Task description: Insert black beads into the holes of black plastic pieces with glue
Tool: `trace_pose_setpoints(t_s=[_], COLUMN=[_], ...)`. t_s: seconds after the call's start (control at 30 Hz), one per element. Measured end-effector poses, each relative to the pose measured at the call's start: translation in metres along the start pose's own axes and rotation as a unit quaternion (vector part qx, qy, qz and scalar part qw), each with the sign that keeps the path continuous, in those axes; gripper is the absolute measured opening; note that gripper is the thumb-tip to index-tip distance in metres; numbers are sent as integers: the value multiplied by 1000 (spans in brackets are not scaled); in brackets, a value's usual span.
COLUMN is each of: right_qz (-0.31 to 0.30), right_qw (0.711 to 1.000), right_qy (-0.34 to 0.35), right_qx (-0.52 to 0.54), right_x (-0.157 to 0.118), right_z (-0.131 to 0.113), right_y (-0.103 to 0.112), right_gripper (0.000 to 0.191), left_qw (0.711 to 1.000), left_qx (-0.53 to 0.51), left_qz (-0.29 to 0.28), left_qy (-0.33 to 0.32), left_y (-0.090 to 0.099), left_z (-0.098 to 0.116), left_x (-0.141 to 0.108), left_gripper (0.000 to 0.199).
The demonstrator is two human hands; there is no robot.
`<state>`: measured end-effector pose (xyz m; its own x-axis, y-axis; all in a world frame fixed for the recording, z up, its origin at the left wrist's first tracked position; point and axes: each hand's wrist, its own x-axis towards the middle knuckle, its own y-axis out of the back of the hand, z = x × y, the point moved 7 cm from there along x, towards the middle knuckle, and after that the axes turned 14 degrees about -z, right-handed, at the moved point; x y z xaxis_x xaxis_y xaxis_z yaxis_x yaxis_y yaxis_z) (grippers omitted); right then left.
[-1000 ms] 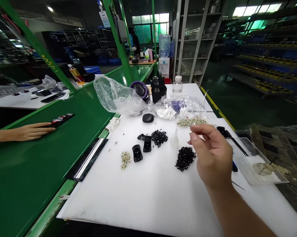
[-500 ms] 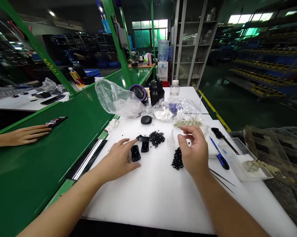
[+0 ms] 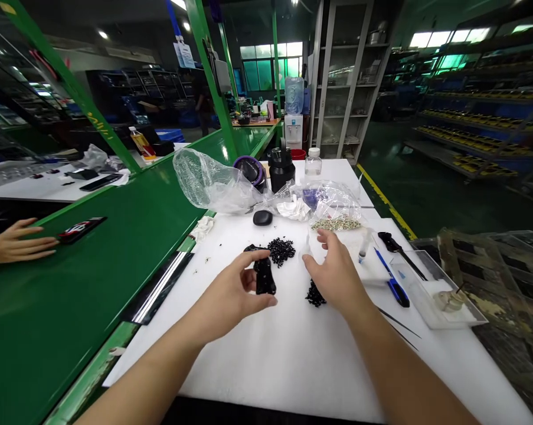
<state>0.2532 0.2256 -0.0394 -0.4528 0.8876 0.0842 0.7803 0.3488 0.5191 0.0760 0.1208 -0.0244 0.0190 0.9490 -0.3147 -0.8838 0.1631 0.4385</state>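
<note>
My left hand [image 3: 231, 289] curls round a glossy black piece [image 3: 265, 278], its index finger across the upper end and its thumb at the lower end. Another black piece [image 3: 251, 248] partly shows beyond the index finger. My right hand [image 3: 337, 268] is open, thumb and fingers apart, just right of a small translucent bottle with a thin tip [image 3: 306, 247]. Whether the thumb touches that bottle is hard to tell. Below this hand lies a heap of tiny black bits [image 3: 314, 294], partly covered. A second heap of black bits [image 3: 281, 251] lies between the hands.
A black oval case [image 3: 262, 218], clear plastic bags [image 3: 217, 183] and a black bottle [image 3: 281, 168] stand farther back. Right are a syringe [image 3: 363, 248], blue-handled tool [image 3: 398, 292], tweezers [image 3: 399, 327] and clear tray [image 3: 465, 316]. Another person's hand [image 3: 20, 242] is over the green belt [image 3: 93, 271].
My left hand has moved right and closed round a black piece. My right hand has shifted left toward the translucent bottle. The other person's hand and the dark item on the belt have moved left.
</note>
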Motion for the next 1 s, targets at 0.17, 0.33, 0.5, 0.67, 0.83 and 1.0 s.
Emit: trace_pose_setpoints(t_s=[0.17,0.33,0.5,0.67,0.83,1.0], right_qz=[-51,-63,-57,80,293,63], right_qw=[997,995,996,994,954,984], right_qy=[-18,-23,-20,43,38,-107], right_qx=[-50,-67,-72,-61,-57,125], right_x=[8,10,11,-7,-34,0], right_z=[6,7,5,-19,-6,65], right_y=[-10,-10,-12,28,96,78], right_gripper=[56,55,53,37,46,51], left_qw=[977,946,926,930,903,880], left_qx=[-199,-302,-356,-342,-404,-448], left_qz=[-69,-120,-121,-131,-146,-158], left_qy=[-3,-22,-35,-25,-7,17], left_y=[-10,-21,-21,-18,-23,-36], left_z=[-3,-15,-25,-31,-31,-27], left_x=[32,54,56,52,51,49], left_gripper=[72,69,49,38,32,23])
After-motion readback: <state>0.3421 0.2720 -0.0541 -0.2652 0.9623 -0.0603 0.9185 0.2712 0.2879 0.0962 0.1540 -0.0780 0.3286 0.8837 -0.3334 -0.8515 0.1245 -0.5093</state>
